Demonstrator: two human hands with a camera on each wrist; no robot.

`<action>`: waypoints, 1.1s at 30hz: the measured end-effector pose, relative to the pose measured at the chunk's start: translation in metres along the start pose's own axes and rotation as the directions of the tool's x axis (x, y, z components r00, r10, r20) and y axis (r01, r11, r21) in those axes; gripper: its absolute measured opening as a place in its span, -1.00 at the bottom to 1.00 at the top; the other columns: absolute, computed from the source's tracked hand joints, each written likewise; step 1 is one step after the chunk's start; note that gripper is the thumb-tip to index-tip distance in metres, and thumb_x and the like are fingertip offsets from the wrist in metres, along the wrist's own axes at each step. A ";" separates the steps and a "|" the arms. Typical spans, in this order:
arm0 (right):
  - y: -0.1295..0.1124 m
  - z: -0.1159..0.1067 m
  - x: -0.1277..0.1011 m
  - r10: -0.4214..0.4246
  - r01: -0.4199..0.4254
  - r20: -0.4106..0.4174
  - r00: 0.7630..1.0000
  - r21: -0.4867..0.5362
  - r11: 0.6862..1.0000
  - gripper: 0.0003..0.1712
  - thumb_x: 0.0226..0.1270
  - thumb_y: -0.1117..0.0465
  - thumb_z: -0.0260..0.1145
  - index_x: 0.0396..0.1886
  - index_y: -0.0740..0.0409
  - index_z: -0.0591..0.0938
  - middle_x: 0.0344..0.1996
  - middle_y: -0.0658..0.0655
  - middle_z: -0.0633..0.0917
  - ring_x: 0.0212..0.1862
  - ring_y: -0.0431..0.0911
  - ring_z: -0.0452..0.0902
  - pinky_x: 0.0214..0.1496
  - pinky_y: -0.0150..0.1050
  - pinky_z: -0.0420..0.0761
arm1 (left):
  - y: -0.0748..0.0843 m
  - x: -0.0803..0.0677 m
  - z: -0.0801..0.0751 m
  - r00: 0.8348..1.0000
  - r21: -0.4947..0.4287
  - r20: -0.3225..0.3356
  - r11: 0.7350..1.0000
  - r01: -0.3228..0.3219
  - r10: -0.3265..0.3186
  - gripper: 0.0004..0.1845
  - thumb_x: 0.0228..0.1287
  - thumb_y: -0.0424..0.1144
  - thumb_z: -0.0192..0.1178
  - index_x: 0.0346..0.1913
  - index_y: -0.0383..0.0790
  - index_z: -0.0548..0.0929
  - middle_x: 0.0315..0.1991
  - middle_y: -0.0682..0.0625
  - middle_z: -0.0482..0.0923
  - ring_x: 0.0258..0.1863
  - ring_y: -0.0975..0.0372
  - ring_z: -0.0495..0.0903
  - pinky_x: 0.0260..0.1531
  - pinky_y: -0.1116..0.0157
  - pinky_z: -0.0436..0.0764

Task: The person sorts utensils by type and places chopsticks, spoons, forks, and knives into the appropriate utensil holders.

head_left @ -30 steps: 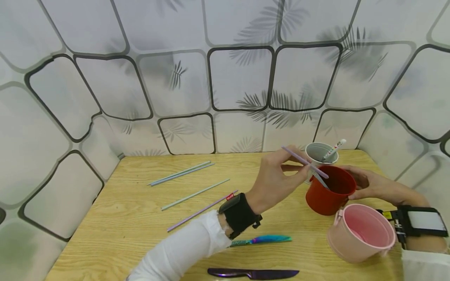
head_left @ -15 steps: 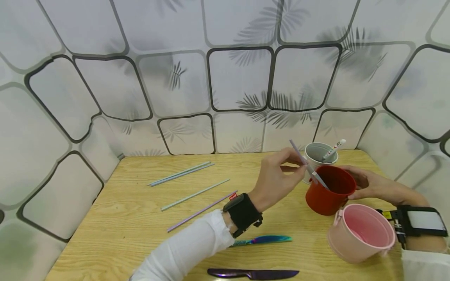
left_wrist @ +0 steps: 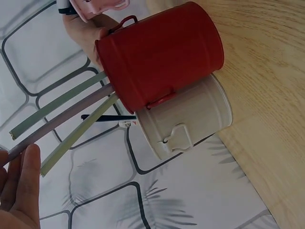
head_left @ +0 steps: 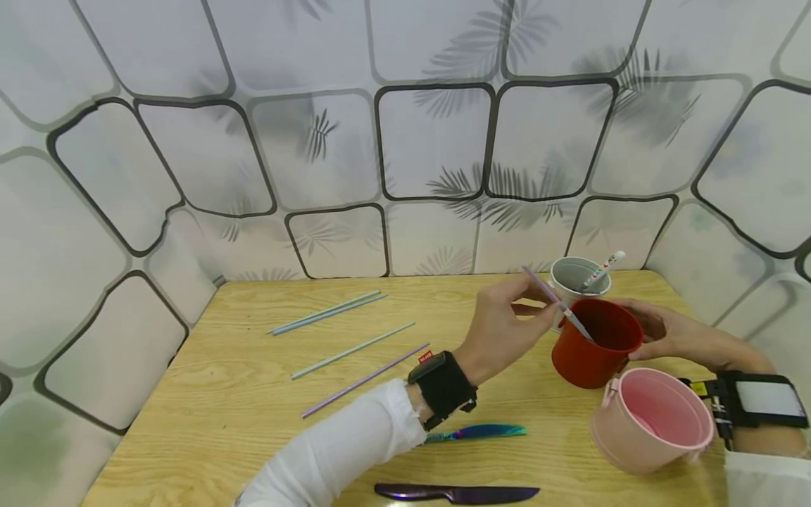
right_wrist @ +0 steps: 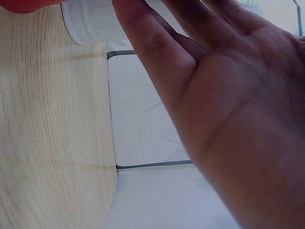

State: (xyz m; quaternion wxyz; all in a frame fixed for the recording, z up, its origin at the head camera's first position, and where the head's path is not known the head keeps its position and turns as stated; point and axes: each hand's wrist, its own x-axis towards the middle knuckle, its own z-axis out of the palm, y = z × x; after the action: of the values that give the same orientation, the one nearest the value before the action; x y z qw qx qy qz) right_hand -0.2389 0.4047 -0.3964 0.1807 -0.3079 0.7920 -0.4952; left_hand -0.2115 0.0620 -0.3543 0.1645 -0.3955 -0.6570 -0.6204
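Only the left wrist view shows three straws (left_wrist: 71,112) entering the red bucket (left_wrist: 159,59), left grip (head_left: 500,327) pinching one.

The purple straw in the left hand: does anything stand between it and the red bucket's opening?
Nothing visible does. The left hand pinches the purple straw, whose lower end already dips into the red bucket, beside other straws.

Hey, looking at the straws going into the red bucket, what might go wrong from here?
The red bucket sits tilted, propped by the right hand, so it may tip and spill its straws. The left hand pinches the purple straw near the rim; a slip could drop it outside. The pink bucket and cream bucket stand close and could get knocked.
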 end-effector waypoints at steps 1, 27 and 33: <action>0.000 0.000 0.000 -0.002 0.002 0.001 1.000 -0.002 1.000 -0.23 0.37 0.57 0.26 0.51 0.47 0.17 0.35 -0.05 0.56 0.32 -0.35 0.46 0.19 -0.37 0.60 | 0.000 0.000 0.001 1.000 0.008 0.007 1.000 0.009 -0.009 -0.89 0.30 -0.54 0.34 -0.19 -0.34 0.65 -0.21 -0.19 0.73 -0.17 0.16 0.77 -0.17 0.45 0.72; 0.001 -0.001 0.002 -0.048 0.048 0.028 0.998 0.023 0.999 -0.21 0.36 0.61 0.23 0.52 0.52 0.13 0.38 -0.01 0.55 0.35 -0.33 0.45 0.24 -0.40 0.56 | -0.028 -0.008 0.027 0.994 0.115 0.059 0.990 0.085 -0.093 -0.84 0.35 -0.49 0.32 -0.05 -0.33 0.70 -0.15 -0.12 0.78 -0.20 0.39 0.74 -0.20 0.56 0.67; 0.001 0.000 0.001 -0.030 0.030 0.020 0.999 0.012 0.999 -0.21 0.37 0.59 0.24 0.52 0.50 0.14 0.37 -0.05 0.55 0.34 -0.34 0.45 0.23 -0.39 0.57 | -0.031 -0.010 0.031 0.990 0.162 0.048 0.979 0.122 -0.131 -0.86 0.32 -0.46 0.37 -0.09 -0.32 0.72 -0.20 -0.06 0.80 -0.24 0.50 0.70 -0.25 0.60 0.65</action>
State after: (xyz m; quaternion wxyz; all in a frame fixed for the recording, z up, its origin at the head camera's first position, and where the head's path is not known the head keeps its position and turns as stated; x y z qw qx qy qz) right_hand -0.2401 0.4043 -0.3967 0.1828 -0.3237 0.7827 -0.4992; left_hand -0.2192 0.0908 -0.3882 0.1363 -0.3565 -0.7328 -0.5633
